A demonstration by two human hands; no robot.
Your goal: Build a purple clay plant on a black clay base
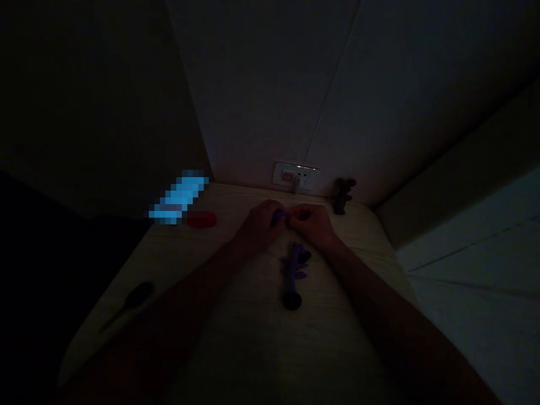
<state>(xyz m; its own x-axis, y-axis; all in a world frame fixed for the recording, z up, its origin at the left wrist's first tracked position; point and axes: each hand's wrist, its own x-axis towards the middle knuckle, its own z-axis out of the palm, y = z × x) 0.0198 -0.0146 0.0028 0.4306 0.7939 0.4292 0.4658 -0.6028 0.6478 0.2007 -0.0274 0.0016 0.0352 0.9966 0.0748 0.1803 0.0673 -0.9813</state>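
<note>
The scene is very dark. Near the back of the wooden table my left hand [262, 224] is closed around a small purple piece [278, 216], possibly modelling clay. My right hand [313, 223] meets it there, its fingers pinched at the right end of that piece; whether they grip the same piece or another bit is too dark to tell. Between my forearms lies a purple stalk-like model [292, 273] with leaf-shaped bits along its side and a dark round end towards me. Neither hand touches this model.
A bright pixelated rectangle [179, 198] is at the back left, beside a red oval object [202, 219]. A dark paddle-shaped tool [139, 295] lies by my left forearm. A small dark figure [344, 197] stands back right. On the wall is a socket plate [287, 175] with a plug.
</note>
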